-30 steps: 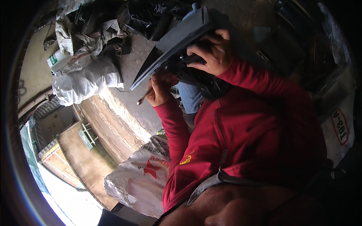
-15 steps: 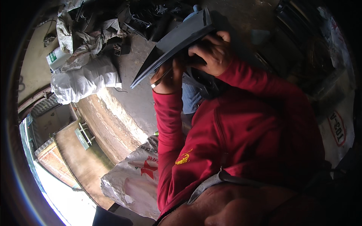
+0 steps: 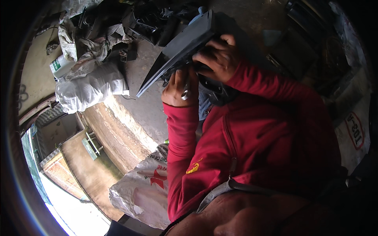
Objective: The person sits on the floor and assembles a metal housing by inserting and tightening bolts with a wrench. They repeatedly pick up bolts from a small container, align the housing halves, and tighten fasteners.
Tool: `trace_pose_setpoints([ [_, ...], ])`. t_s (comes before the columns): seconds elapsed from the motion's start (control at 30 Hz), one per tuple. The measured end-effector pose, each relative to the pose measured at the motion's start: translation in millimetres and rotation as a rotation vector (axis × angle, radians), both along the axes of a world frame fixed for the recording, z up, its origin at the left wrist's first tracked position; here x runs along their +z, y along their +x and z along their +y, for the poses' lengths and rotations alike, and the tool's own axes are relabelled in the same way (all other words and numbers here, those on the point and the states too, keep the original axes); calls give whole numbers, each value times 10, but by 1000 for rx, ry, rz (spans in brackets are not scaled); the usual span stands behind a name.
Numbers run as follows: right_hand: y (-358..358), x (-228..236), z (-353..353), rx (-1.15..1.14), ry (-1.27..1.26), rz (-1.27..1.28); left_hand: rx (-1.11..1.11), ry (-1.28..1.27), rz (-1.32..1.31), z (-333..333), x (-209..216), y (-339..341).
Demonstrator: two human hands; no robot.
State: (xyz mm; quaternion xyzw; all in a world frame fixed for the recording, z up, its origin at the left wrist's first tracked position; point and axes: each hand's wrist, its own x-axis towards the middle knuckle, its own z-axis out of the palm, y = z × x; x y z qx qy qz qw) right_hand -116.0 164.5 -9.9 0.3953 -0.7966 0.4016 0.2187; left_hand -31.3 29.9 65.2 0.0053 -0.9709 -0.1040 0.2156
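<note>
A dark grey flat-sided casing (image 3: 189,37) is held up tilted in front of me, its pointed lower-left edge angled toward the floor. My left hand (image 3: 179,89) is closed at its near underside, with a slim silver spanner (image 3: 185,94) held in the fingers; only the spanner's rounded end shows clearly. To the right, my right hand (image 3: 218,58) has curled fingers pressed on the casing's near side, close to its upper right end. The fingertips of both hands are partly hidden by the casing and by shadow.
Dark parts (image 3: 153,23) lie heaped on the floor beyond. A white wrapped bundle (image 3: 92,86) and a white container (image 3: 61,65) are at left. A printed sack (image 3: 141,192) stands by my left arm, another sack (image 3: 354,133) at far right. Dark panels (image 3: 311,19) lie upper right.
The casing has tipped, showing more of its underside. My left hand has shifted slightly right and down, and the spanner has turned so its rounded end faces me. My right hand stays on the casing.
</note>
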Motion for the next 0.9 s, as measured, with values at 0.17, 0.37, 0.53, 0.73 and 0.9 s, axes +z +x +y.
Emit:
trace_pose_setpoints([
  [0.17,-51,-85,2,-35,-71,86,-156,136,47,-340,-229,-125],
  [0.37,-68,-99,-36,-53,-91,97,194,1439,84,-431,-280,279],
  [0.53,-57,-83,-10,-70,-76,84,94,840,63,-107,-82,129],
  [0.73,-31,-42,-14,-61,-44,115,35,-51,-65,-2,9,-18],
  [0.9,-55,-97,-9,-78,-110,98,-84,402,-80,-308,-191,-86],
])
